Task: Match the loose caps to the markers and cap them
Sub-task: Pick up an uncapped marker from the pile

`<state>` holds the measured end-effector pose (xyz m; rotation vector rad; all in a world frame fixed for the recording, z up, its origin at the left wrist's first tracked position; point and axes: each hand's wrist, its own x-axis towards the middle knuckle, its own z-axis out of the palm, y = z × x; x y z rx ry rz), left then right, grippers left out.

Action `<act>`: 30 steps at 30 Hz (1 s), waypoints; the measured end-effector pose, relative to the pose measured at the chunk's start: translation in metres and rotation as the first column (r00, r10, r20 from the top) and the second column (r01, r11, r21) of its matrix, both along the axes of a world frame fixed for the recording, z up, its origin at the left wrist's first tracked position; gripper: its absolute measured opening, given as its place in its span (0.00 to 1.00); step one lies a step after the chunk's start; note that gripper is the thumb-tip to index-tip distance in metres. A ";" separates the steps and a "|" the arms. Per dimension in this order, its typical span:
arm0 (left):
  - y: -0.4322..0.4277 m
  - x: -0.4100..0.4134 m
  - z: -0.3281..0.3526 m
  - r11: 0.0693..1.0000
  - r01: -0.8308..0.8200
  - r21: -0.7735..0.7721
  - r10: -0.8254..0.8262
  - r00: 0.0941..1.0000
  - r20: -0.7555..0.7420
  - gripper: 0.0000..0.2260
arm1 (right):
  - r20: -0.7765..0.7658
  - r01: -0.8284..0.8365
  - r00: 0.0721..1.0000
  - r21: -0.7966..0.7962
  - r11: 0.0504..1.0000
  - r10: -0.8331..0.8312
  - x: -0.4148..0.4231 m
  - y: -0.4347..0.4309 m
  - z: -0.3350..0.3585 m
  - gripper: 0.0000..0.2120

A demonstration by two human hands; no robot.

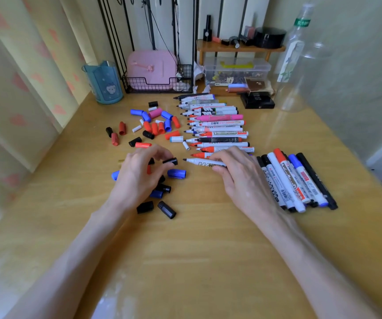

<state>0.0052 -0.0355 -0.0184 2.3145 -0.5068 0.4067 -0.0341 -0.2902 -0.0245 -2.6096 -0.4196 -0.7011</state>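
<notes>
My left hand pinches a black cap just above the wooden table. My right hand grips an uncapped white marker with a black tip; the tip points left at the cap, a small gap apart. Several uncapped markers lie in a row behind my hands, tips to the left. Loose red, blue, black and white caps are scattered left of that row, and more black and blue caps lie under and below my left hand. Several capped markers lie side by side to the right.
A blue cup stands at the back left beside a black wire basket with a pink case. A clear plastic box sits under a small wooden shelf. A clear bottle stands at the back right.
</notes>
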 end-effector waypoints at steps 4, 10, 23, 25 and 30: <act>-0.005 -0.006 0.002 0.993 0.057 -0.102 -0.064 0.996 -0.063 0.08 | 0.018 -0.025 1.000 0.009 1.000 0.024 -0.002 0.003 0.003 0.09; -0.005 -0.007 0.002 0.987 0.085 -0.135 -0.093 0.994 -0.059 0.10 | 0.013 -0.021 1.000 0.019 1.000 0.020 -0.004 0.003 0.005 0.09; -0.004 -0.012 0.004 0.969 0.133 -0.210 -0.132 0.991 0.018 0.09 | 0.047 0.003 0.999 0.025 1.000 -0.005 -0.008 0.003 0.009 0.09; -0.005 -0.012 0.006 0.945 0.118 -0.306 -0.139 0.989 -0.046 0.08 | 0.044 0.005 0.999 0.018 1.000 -0.005 -0.008 0.003 0.008 0.09; -0.004 -0.013 0.004 0.917 0.093 -0.388 -0.172 0.970 -0.174 0.08 | 0.040 0.001 0.999 0.013 1.000 -0.002 -0.007 0.003 0.007 0.08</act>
